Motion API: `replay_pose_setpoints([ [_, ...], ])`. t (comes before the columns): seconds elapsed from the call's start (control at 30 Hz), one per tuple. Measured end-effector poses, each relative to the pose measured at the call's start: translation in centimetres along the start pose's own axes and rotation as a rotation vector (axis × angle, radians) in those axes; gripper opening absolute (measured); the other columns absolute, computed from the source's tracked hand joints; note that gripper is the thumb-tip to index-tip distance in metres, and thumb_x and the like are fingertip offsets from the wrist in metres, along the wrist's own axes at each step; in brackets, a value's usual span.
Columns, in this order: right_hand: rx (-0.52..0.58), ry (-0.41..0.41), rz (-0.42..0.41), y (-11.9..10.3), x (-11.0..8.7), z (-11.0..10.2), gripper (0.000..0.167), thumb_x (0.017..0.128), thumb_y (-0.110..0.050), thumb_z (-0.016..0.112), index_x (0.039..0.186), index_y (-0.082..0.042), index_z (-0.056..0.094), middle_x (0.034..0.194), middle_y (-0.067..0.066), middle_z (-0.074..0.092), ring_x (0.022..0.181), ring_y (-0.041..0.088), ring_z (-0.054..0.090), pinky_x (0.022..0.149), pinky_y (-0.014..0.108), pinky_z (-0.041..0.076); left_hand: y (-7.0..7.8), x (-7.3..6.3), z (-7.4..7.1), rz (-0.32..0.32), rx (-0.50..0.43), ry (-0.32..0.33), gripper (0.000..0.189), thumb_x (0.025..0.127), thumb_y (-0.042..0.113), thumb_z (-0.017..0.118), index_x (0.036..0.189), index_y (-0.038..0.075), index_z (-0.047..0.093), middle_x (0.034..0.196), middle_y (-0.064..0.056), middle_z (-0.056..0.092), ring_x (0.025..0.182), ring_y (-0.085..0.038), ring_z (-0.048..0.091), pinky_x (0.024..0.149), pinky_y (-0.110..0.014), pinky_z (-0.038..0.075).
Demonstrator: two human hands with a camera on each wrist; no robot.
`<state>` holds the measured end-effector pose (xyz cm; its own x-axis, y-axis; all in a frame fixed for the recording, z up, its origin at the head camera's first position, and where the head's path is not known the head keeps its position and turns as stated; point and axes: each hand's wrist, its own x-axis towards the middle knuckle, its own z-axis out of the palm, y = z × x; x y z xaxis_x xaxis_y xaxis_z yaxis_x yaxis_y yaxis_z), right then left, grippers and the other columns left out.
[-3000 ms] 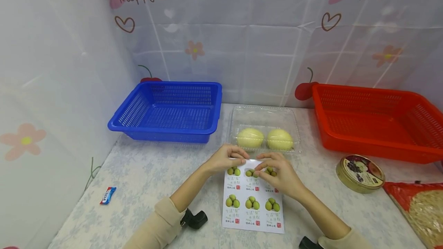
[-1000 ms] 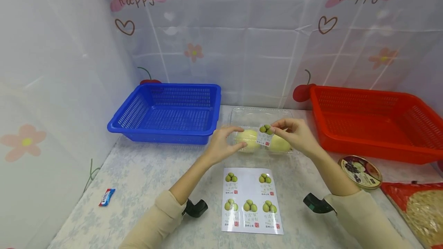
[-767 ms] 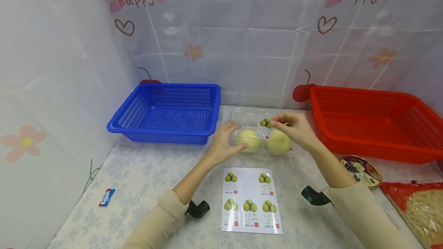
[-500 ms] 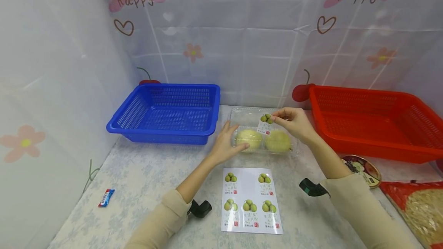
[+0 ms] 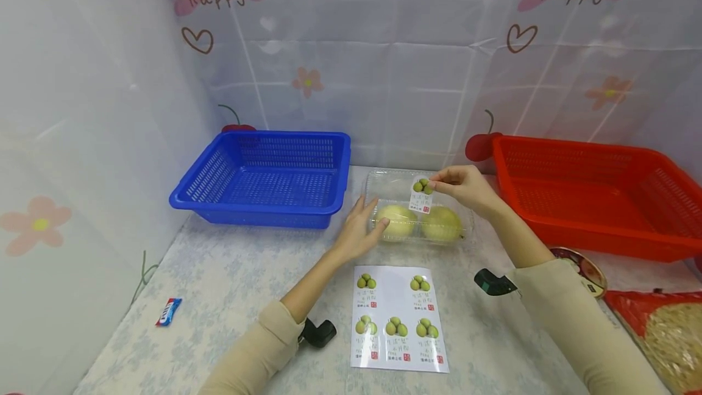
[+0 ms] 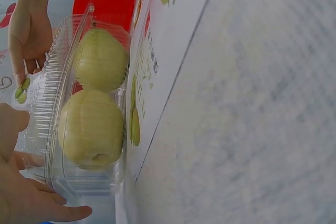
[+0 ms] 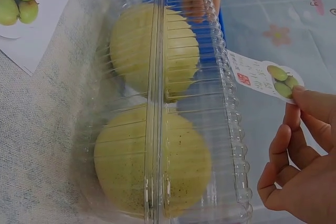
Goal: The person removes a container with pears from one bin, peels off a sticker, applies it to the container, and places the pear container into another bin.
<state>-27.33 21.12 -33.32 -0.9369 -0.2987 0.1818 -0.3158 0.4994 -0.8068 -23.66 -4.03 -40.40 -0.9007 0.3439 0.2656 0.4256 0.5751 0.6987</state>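
Note:
A clear plastic clamshell box stands at the back of the table, with two pale yellow-green pears inside it. My left hand lies against the box's left end, its fingers and thumb extended and spread. Between thumb and fingertips, my right hand pinches a white sticker by its upper right edge. The sticker carries a picture of green pears and some writing. It hangs over the box lid; in the right wrist view its lower end is close to the lid, and I cannot tell whether they touch.
A sticker sheet lies in front of the box, with one bare spot in its top row. Left stands a blue basket, right a red basket. A round tin, a red-edged bag and a small wrapped packet lie around.
The right hand has peeled the top-middle sticker off the sheet and carried it back over the box. My left hand has left the sheet and come against the box's left end.

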Motion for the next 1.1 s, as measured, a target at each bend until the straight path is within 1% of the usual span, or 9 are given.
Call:
replay_pose_setpoints([
  [0.07, -0.001, -0.009, 0.002, 0.0, 0.2, 0.0, 0.026, 0.089, -0.017, 0.066, 0.100, 0.006, 0.067, 0.084, 0.003, 0.066, 0.077, 0.011, 0.057, 0.073, 0.018, 0.048, -0.1, 0.0, 0.0, 0.005, 0.001, 0.011, 0.059, 0.096, 0.031, 0.050, 0.141, -0.005, 0.037, 0.148, -0.033, 0.018, 0.136, -0.047, 0.020, 0.108, -0.059, 0.021],
  [0.2, 0.009, -0.022, -0.001, 0.2, 0.6, 0.0, 0.025, 0.089, -0.015, 0.066, 0.099, 0.008, 0.066, 0.082, 0.003, 0.066, 0.075, 0.011, 0.057, 0.073, 0.019, 0.048, -0.2, 0.0, 0.0, 0.010, -0.003, 0.023, 0.058, 0.096, 0.031, 0.050, 0.140, -0.005, 0.038, 0.148, -0.033, 0.020, 0.136, -0.047, 0.021, 0.108, -0.059, 0.022],
  [0.4, 0.011, -0.033, -0.021, 0.9, 1.3, 0.2, 0.022, 0.089, -0.012, 0.065, 0.097, 0.009, 0.066, 0.084, 0.010, 0.066, 0.074, 0.010, 0.057, 0.071, 0.019, 0.048, -0.3, 0.0, 0.1, -0.004, -0.021, 0.040, 0.059, 0.094, 0.032, 0.052, 0.140, -0.003, 0.040, 0.148, -0.031, 0.022, 0.136, -0.046, 0.023, 0.107, -0.060, 0.022],
  [0.63, -0.028, -0.027, -0.024, 1.2, 1.4, 0.4, 0.020, 0.088, -0.010, 0.065, 0.096, 0.007, 0.067, 0.082, 0.005, 0.067, 0.074, 0.009, 0.058, 0.071, 0.022, 0.050, -0.4, 0.0, 0.2, -0.003, -0.031, 0.052, 0.059, 0.093, 0.032, 0.052, 0.139, -0.002, 0.042, 0.147, -0.032, 0.024, 0.135, -0.046, 0.024, 0.106, -0.062, 0.024],
  [0.8, -0.051, -0.030, -0.031, 1.2, 1.4, 0.5, 0.020, 0.088, -0.012, 0.066, 0.097, 0.006, 0.068, 0.084, 0.010, 0.067, 0.074, 0.011, 0.057, 0.070, 0.021, 0.048, -0.4, -0.1, 0.2, -0.011, -0.049, 0.052, 0.059, 0.092, 0.033, 0.053, 0.139, -0.001, 0.043, 0.147, -0.032, 0.024, 0.136, -0.046, 0.024, 0.104, -0.063, 0.024],
  [0.9, -0.063, -0.031, -0.034, 1.3, 1.4, 0.6, 0.020, 0.088, -0.011, 0.066, 0.097, 0.006, 0.067, 0.084, 0.011, 0.067, 0.074, 0.012, 0.057, 0.069, 0.020, 0.048, -0.4, -0.1, 0.1, -0.016, -0.054, 0.050, 0.059, 0.092, 0.034, 0.053, 0.139, 0.000, 0.043, 0.148, -0.031, 0.024, 0.136, -0.046, 0.023, 0.104, -0.064, 0.025],
  [1.03, -0.085, -0.031, -0.031, 1.5, 1.6, 0.6, 0.017, 0.089, -0.011, 0.065, 0.096, 0.005, 0.068, 0.084, 0.009, 0.067, 0.076, 0.016, 0.058, 0.069, 0.022, 0.049, -0.4, 0.0, 0.1, -0.017, -0.056, 0.051, 0.059, 0.092, 0.034, 0.053, 0.139, 0.000, 0.043, 0.148, -0.030, 0.024, 0.136, -0.045, 0.023, 0.104, -0.064, 0.025],
  [1.1, -0.093, -0.032, -0.029, 1.5, 1.7, 0.7, 0.017, 0.089, -0.011, 0.064, 0.096, 0.004, 0.068, 0.085, 0.012, 0.068, 0.077, 0.019, 0.059, 0.070, 0.024, 0.049, -0.5, 0.0, 0.1, -0.019, -0.058, 0.051, 0.060, 0.092, 0.034, 0.054, 0.139, 0.000, 0.043, 0.148, -0.030, 0.024, 0.136, -0.044, 0.023, 0.104, -0.063, 0.025],
])
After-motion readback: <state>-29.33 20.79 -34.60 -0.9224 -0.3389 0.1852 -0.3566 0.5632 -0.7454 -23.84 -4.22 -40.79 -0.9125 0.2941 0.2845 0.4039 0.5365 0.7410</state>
